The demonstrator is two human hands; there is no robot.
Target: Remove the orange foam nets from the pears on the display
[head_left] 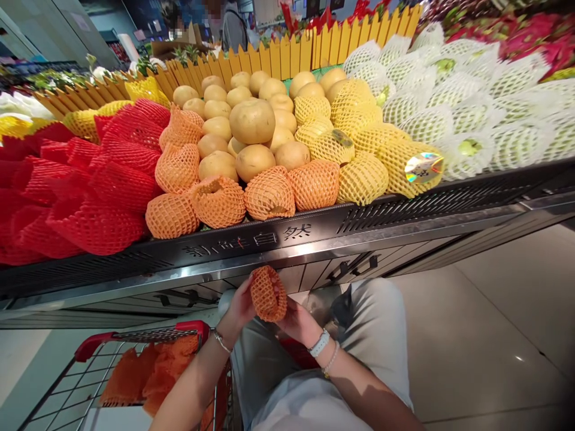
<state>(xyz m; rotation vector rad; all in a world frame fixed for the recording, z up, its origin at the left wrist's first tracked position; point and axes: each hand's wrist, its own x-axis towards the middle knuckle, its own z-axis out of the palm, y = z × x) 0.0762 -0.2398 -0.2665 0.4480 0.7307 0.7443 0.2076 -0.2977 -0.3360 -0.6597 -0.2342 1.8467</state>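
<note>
Hands: both at lower ctr of frame. L hand point(243, 304) partly closed, fingers curled behind orange net point(268, 294); R hand point(296, 319) likewise partly closed on its opp. side. Fingertips mostly hidden, so exact grip can't be confirmed. Whether net contains anything: can't tell.

Location: net is held below display front, above the person's lap. Two-sided hold prob. keeps the soft sleeve steady and its mouth spread; judgement only.

Display: bare round fruit point(252, 121) heaped upper ctr, one large pc. on top. Orange-netted fruit point(269, 193) lines the front and left of heap, presumably as a neat border and buffer vs. knocks. Yellow-netted fruit point(363, 178) directly right, white-netted fruit point(429, 126) upper right, red netting point(96, 215) at left. Colours likely separate the stock. Yellow fence point(269, 60) runs along the back, prob. as divider.

Cart point(90, 350), lower left: wire basket, red plastic corners. Loose orange nets point(171, 365) bunched inside, apparently for easy reach.

Materials: nets appear to be foam, open diamond mesh, pliable. Bare fruit: tan, smooth-looking, slightly flattened globes. Tray front point(326, 222): black, rigid, slotted, w/ cut-out characters; shiny metal strip below.
</note>
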